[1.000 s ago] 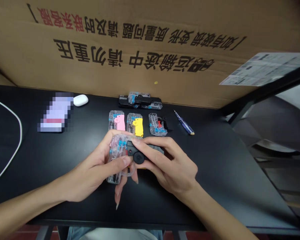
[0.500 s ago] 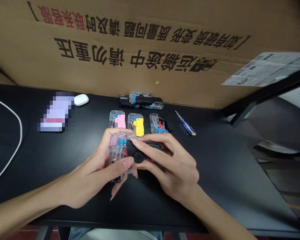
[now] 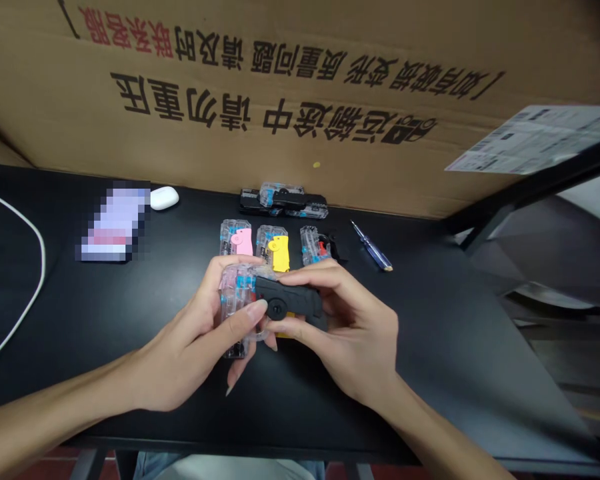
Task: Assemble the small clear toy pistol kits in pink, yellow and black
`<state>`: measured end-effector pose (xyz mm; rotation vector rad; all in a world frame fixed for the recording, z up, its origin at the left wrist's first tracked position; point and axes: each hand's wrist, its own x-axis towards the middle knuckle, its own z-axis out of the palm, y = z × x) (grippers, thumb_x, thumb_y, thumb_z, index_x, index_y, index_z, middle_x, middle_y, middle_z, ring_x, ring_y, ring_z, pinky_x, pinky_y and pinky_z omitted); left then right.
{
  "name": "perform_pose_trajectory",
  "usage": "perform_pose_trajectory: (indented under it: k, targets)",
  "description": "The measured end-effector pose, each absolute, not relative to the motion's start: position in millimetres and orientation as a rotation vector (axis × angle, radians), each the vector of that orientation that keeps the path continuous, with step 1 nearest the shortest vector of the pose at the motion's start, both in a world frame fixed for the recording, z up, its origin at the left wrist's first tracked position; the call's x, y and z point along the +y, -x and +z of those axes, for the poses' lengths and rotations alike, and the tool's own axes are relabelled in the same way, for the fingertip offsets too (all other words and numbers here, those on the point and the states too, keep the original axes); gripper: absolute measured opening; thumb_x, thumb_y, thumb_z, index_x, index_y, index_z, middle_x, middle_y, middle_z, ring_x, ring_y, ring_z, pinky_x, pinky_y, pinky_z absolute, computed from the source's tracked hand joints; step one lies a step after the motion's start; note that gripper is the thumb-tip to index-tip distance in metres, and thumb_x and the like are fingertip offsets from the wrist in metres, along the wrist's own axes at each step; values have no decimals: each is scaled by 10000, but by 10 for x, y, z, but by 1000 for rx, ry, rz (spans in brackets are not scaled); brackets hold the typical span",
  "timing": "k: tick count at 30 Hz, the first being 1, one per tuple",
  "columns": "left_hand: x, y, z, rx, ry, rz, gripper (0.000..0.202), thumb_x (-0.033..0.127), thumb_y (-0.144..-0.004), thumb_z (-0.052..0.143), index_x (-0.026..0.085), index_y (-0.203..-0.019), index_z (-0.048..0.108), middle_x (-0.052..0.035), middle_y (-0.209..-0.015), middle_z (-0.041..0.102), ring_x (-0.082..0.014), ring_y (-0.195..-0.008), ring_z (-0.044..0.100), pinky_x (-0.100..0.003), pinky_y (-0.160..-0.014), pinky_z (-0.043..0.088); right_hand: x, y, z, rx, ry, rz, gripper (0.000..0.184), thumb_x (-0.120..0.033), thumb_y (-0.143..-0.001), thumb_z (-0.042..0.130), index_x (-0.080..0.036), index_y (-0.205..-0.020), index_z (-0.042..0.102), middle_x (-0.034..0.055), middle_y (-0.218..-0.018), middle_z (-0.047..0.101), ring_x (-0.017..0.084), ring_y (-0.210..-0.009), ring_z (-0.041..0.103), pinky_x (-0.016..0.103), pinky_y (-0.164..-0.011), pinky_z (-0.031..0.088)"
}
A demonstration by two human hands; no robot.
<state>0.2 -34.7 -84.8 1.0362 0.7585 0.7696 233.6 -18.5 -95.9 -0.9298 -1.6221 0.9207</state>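
Above the front part of the table, both hands hold one toy gun (image 3: 290, 298) with a clear body, blue inner parts and a black grip. My left hand (image 3: 190, 333) is closed round the clear body, its thumb pressed beside the black round pivot. The black grip lies between the thumb and fingers of my right hand (image 3: 355, 327). Just behind are a toy gun with a pink grip (image 3: 243, 240), one with a yellow grip (image 3: 280, 252), and a clear one with red and black parts (image 3: 316, 247). Something yellow under the held toy is mostly hidden.
More clear-and-black toy guns (image 3: 283, 201) are heaped against the cardboard box (image 3: 220, 150). A screwdriver (image 3: 371, 247) lies to the right. On the left are a phone (image 3: 115, 223), a white case (image 3: 164, 198) and a white cable (image 3: 41, 253).
The fingers of my right hand have drawn back from the top of the toy gun toward its grip, so more of the black part shows. My left hand keeps its hold.
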Motion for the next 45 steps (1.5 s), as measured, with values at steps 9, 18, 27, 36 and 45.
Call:
perform_pose_trajectory:
  k: [9,18,27,36,45]
  targets:
    - [-304,-33,-788,684,-951,835,471,431,-1188,646,320,-1570,392,8,-977,753,-102,-639,686,-179,-558,628,-148,-2414,-855,-1490,881,1574,321,-387,-1108,790,-318,-1400,675,4,-1017,776,152,-763,766,287,-684,653]
    - [-302,-75,-812,644,-899,845,457,414,-1191,644,318,-1552,381,16,-987,743,-94,-617,692,-194,-554,652,-143,-2277,-924,-1438,966,1426,296,-207,-999,796,-291,-1264,693,6,-945,775,165,-651,729,306,-576,650]
    - [-343,-69,-890,667,-931,849,467,409,-1194,637,334,-1571,373,15,-1021,734,-97,-626,710,-227,-611,665,-192,-2161,-927,-1281,1032,1409,299,-133,-919,772,-267,-1185,737,-24,-863,785,147,-572,740,284,-540,649]
    - [-390,-70,-930,685,-950,841,459,376,-1206,614,359,-1584,354,9,-1017,751,-109,-655,727,-231,-652,669,-261,-2176,-971,-1406,1101,1224,299,-164,-975,773,-265,-1256,794,-11,-795,790,184,-572,761,317,-505,669]
    - [-397,-85,-927,691,-959,850,463,405,-1197,622,355,-1575,359,22,-966,741,-121,-625,715,-248,-617,663,-322,-2090,-935,-1306,1106,1244,276,-155,-976,774,-262,-1230,771,-12,-808,796,183,-597,775,332,-535,704]
